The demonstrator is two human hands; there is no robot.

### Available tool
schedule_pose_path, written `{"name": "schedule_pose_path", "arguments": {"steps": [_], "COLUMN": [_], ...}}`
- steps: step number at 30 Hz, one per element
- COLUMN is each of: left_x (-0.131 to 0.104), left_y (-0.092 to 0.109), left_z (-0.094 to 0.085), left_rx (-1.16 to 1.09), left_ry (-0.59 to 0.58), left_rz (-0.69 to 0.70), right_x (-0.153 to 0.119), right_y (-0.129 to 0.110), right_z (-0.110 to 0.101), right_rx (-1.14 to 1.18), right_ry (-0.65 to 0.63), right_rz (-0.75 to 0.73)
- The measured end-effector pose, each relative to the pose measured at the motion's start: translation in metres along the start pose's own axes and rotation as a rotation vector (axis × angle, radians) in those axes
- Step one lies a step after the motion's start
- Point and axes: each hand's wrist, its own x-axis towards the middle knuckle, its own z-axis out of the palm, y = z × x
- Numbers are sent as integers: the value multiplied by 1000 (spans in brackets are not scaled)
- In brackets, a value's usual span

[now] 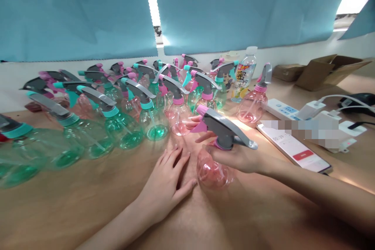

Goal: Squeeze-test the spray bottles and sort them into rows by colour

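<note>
My right hand (234, 157) is round the neck of a clear pink spray bottle (215, 172), just under its grey and pink trigger head. The bottle leans slightly; whether its base touches the table, I cannot tell. Some of that hand's fingers show beyond the bottle, partly hidden by the trigger. My left hand (170, 181) lies flat on the table (117, 203) with its fingers spread, left of the held bottle and apart from it. A green spray bottle (155, 123) and a pink spray bottle (179, 115) stand just beyond my hands.
Several more green and pink spray bottles fill the table's left and back. At right are another pink spray bottle (252, 103), a labelled drink bottle (247, 72), a phone (293, 148), a power strip (283, 109) with chargers, and an open cardboard box (325, 72).
</note>
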Motion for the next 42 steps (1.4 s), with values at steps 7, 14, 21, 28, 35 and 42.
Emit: {"name": "schedule_pose_path", "arguments": {"steps": [7, 14, 21, 28, 35, 42], "left_x": [-1, 0, 1, 0, -1, -1], "left_y": [0, 0, 0, -1, -1, -1], "left_z": [1, 0, 0, 1, 1, 1], "left_rx": [-1, -5, 2, 15, 11, 16], "left_ry": [9, 0, 20, 5, 15, 6], "left_rz": [0, 2, 8, 16, 9, 13], "right_x": [0, 5, 7, 9, 7, 6], "right_y": [-3, -10, -18, -30, -23, -16], "right_z": [1, 3, -2, -3, -3, -2], "right_rx": [16, 127, 22, 119, -30, 22], "right_ry": [1, -20, -27, -19, 13, -75], "right_rz": [16, -1, -27, -13, 43, 67]}}
